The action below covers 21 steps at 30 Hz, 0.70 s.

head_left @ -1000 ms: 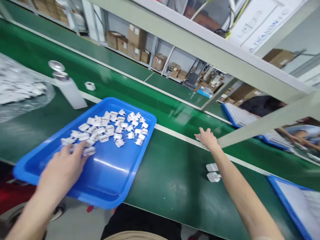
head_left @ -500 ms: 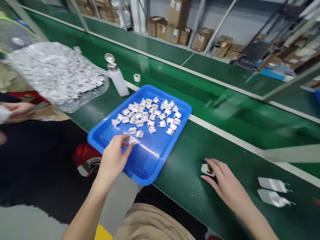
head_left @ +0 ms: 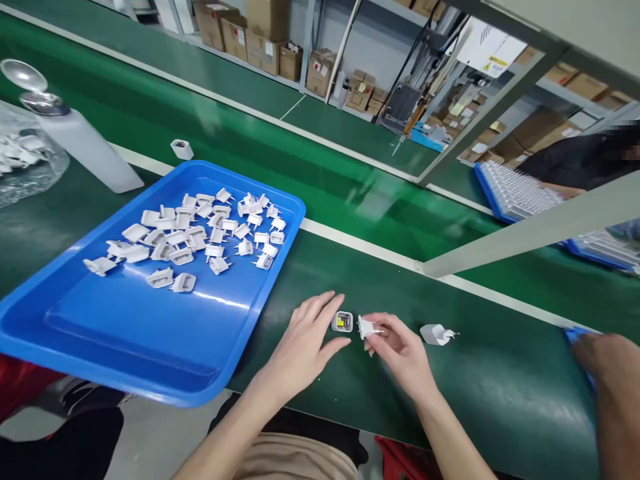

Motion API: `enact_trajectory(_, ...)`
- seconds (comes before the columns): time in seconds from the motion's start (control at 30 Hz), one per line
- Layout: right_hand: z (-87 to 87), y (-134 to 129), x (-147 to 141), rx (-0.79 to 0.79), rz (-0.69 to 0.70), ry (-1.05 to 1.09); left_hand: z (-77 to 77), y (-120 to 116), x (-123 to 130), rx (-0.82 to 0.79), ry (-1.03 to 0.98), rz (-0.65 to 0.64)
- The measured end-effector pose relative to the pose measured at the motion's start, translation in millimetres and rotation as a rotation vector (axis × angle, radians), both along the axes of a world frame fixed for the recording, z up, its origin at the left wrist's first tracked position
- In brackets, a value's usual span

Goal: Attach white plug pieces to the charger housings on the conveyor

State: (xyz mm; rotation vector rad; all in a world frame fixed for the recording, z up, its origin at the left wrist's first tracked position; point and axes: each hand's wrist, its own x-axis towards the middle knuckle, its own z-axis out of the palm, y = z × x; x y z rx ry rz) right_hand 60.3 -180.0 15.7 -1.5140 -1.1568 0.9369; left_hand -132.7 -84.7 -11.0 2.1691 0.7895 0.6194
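Note:
A white plug cap with metal pins (head_left: 368, 327) is pinched between the thumb and fingers of my right hand (head_left: 400, 347), just above the green table. Directly left of it stands a small white charger housing (head_left: 343, 323), its open end showing a yellow part inside. My left hand (head_left: 307, 343) is around that housing's left side, thumb and fingers apart; whether it touches the housing I cannot tell. To the right of my right hand lies a white charger with pins (head_left: 437, 334). Many similar plug caps (head_left: 183, 233) lie in the blue tray (head_left: 210, 393) on the left.
A white pump bottle (head_left: 93, 143) stands behind the tray, beside a clear bag of white parts (head_left: 23, 153). One white housing (head_left: 181, 149) sits past the tray. A metal post (head_left: 525, 227) rises at right. Another person's hand (head_left: 607, 367) reaches in at the right edge.
The view has swung right. My left hand has left the tray and come to the housing; a plug cap is now in my right hand, which has let the housing go.

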Motion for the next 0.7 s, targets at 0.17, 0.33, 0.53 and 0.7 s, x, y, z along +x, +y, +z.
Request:
enact_trajectory(0.17,-6.9,-0.5,3.0,-0.037,-0.053,0.057,-15.4,-3.2,20.1,0.273,0.186,-0.076)
enact_trajectory(0.33,-2.5,-3.0,3.1,-0.081,-0.090,0.081,-10.2,-28.4,28.0,0.306,0.276,0.067)
enact_trajectory(0.53,3.9,-6.9,-0.9,-0.135,-0.100,0.128,-6.8,-30.5,11.1,0.299,0.266,0.006)
enact_trajectory(0.7,4.8,-10.1,-6.3,-0.167,-0.111,0.187,-15.2,-24.3,7.0,0.200,0.147,-0.061)
